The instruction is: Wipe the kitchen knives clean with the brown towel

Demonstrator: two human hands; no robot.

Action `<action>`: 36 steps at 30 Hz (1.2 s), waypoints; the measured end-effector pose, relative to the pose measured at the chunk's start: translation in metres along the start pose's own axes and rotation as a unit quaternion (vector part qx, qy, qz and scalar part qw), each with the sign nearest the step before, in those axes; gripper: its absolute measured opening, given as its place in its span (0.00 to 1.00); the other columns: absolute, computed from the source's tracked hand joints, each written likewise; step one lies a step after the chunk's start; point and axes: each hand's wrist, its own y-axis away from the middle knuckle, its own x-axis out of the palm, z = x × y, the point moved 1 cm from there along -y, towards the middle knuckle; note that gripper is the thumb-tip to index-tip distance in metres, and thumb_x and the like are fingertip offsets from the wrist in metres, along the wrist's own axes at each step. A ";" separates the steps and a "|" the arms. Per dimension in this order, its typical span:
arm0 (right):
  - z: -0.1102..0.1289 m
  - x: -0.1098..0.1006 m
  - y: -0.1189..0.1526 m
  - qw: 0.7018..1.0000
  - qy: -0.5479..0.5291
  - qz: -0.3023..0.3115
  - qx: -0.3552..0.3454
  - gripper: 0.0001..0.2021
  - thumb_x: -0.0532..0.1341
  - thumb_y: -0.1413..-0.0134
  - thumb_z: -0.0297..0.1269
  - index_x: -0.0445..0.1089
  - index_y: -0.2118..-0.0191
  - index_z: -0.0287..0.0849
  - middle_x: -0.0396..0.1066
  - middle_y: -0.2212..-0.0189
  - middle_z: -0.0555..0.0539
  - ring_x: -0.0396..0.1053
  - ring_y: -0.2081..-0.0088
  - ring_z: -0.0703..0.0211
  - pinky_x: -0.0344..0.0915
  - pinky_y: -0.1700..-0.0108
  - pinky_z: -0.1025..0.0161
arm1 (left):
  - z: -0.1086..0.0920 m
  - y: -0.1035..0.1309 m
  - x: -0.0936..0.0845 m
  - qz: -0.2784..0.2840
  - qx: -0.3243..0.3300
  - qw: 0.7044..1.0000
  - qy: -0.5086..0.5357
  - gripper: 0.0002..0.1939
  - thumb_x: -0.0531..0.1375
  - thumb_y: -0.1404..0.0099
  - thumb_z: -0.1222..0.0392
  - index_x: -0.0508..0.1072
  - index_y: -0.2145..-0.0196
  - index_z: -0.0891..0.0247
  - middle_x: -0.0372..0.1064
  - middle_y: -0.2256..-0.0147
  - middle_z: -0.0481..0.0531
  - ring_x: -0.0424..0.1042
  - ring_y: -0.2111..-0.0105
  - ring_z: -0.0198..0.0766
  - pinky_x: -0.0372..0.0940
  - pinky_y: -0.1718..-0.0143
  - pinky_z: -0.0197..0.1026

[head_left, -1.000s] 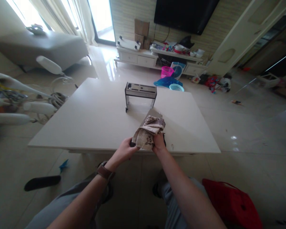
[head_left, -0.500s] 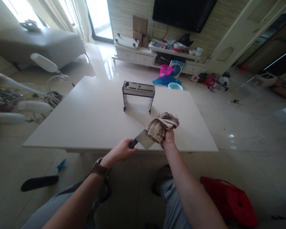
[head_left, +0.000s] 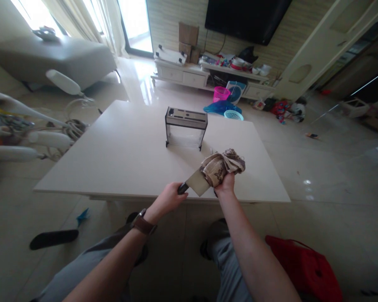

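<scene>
My left hand [head_left: 171, 197] is wrapped round the black handle of a cleaver [head_left: 198, 182], whose broad blade points up to the right. A crumpled brown patterned cloth [head_left: 219, 167] covers the far part of the blade. My right hand [head_left: 226, 184] grips that cloth from below, with its fingers partly hidden. Both hands are above the front edge of the white table [head_left: 122, 155]. Beyond them stands a knife-block-like holder [head_left: 187, 116] with a slotted grey top, clear sides and small dark feet. A small metal tip shows just behind the cloth.
A red stool or bag [head_left: 302, 264] is on the floor at my right. White padded bars [head_left: 63, 82] of some equipment are at the left. A pink basket [head_left: 221, 93], a blue plastic bag [head_left: 219, 107] and a light-blue basket [head_left: 233, 115] lie beyond the table.
My left hand and the cleaver have moved a little to the right. The cloth has shifted right along with my right hand; both grips stay closed.
</scene>
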 end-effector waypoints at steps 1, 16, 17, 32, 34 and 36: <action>-0.002 0.003 0.002 1.000 -0.007 -0.011 0.012 0.12 0.61 0.43 0.44 0.74 0.59 0.44 0.81 0.64 0.50 0.78 0.59 0.60 0.77 0.52 0.58 | 0.001 0.001 0.000 -0.003 -0.005 1.000 0.001 0.10 0.59 0.40 0.53 0.70 0.72 0.62 0.60 0.81 0.43 0.58 0.83 0.32 0.50 0.82 0.34; -0.070 0.043 0.059 0.985 0.079 0.047 0.148 0.20 0.73 0.64 0.34 0.75 0.59 0.42 0.82 0.66 0.50 0.80 0.60 0.51 0.78 0.53 0.55 | 0.004 -0.005 -0.003 -0.088 -0.011 0.992 0.091 0.11 0.59 0.40 0.57 0.76 0.68 0.68 0.72 0.75 0.50 0.65 0.80 0.33 0.60 0.81 0.33; -0.071 0.044 0.059 0.984 0.081 0.049 0.152 0.21 0.74 0.65 0.34 0.76 0.59 0.42 0.82 0.65 0.49 0.80 0.61 0.51 0.78 0.53 0.55 | 0.006 -0.005 -0.003 -0.088 -0.014 0.992 0.093 0.11 0.58 0.40 0.57 0.77 0.67 0.68 0.73 0.74 0.51 0.65 0.80 0.33 0.59 0.82 0.33; -0.071 0.029 0.056 0.981 0.122 0.040 0.143 0.25 0.74 0.65 0.36 0.74 0.55 0.42 0.82 0.67 0.49 0.80 0.62 0.50 0.78 0.56 0.55 | 0.006 -0.005 0.004 -0.077 -0.017 0.991 0.106 0.08 0.59 0.41 0.60 0.76 0.69 0.68 0.75 0.72 0.54 0.67 0.80 0.32 0.59 0.82 0.30; -0.069 0.029 0.055 0.982 0.123 0.036 0.139 0.25 0.74 0.66 0.36 0.75 0.56 0.42 0.82 0.67 0.50 0.80 0.61 0.50 0.77 0.56 0.55 | 0.005 -0.006 0.007 -0.075 -0.017 0.991 0.109 0.09 0.59 0.41 0.59 0.77 0.68 0.67 0.75 0.72 0.54 0.66 0.80 0.32 0.59 0.82 0.30; -0.069 0.029 0.054 0.984 0.120 0.023 0.134 0.25 0.74 0.69 0.34 0.75 0.57 0.42 0.82 0.66 0.50 0.80 0.61 0.50 0.77 0.57 0.55 | 0.007 -0.009 0.009 -0.071 -0.032 0.991 0.113 0.10 0.59 0.40 0.58 0.77 0.67 0.67 0.74 0.73 0.53 0.66 0.81 0.33 0.59 0.83 0.32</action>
